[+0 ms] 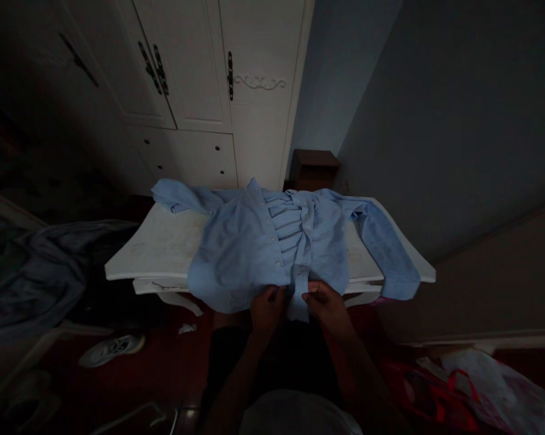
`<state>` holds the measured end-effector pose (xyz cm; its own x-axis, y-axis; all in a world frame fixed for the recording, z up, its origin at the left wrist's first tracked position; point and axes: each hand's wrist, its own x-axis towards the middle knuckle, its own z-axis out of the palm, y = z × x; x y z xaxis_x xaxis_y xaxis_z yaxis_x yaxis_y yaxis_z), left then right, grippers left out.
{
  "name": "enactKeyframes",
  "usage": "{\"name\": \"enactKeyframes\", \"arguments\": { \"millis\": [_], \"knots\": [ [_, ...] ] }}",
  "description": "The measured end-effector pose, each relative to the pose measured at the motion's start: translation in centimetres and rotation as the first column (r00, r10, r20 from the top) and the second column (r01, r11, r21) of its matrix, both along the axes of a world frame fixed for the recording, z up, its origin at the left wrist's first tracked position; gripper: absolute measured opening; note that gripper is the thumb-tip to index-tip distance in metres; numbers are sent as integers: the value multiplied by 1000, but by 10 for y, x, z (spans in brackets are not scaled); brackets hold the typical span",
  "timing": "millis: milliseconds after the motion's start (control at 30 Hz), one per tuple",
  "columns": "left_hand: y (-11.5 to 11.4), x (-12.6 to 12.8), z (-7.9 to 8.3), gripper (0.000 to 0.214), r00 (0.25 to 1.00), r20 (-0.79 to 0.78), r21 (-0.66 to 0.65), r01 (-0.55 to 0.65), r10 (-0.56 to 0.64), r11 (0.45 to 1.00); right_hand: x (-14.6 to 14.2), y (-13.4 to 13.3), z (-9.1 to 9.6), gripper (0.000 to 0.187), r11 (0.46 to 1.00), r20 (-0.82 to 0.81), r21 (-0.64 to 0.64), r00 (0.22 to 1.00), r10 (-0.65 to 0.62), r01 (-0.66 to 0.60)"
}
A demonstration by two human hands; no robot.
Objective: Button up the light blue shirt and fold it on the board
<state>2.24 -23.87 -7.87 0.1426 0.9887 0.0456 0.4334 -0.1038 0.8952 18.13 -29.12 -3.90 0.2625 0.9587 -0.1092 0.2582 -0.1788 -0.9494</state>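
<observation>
A light blue button-up shirt [236, 248] lies spread front side up, its sleeves reaching out to both sides and its hem hanging over the near edge of a white table [164, 241]. Its front is partly open, with buttons along the left strip. At the hem, my left hand [267, 305] pinches the lower edge of the left front panel, fingers curled. Close by on the right, my right hand [324, 302] grips the bottom of the other front edge between thumb and fingers. The fingertips are dim.
Beyond the table stands a white wardrobe [191, 72] with dark handles, next to a small brown cabinet [316, 169]. Grey clothing [59, 266] is heaped at left. A white shoe [112, 350] and a red bag [440, 399] are on the floor.
</observation>
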Motion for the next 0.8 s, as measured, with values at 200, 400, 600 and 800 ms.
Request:
{"name": "enactKeyframes", "arguments": {
  "millis": [200,400,600,800],
  "knots": [
    [-11,-15,21,35,992,62,164,99,-110,982,-6,2,-5,25,999,-22,48,1000,-12,13],
    [-21,-26,35,27,997,-75,364,5,24,931,-22,9,10,23,983,25,181,999,-40,35],
    [-21,-22,37,22,999,-11,366,37,-36,930,-29,10,14,26,976,41,215,999,-36,27],
    [-18,-22,45,21,994,111,221,-16,-9,975,-24,7,9,27,978,17,202,998,-63,58]
  ]
}}
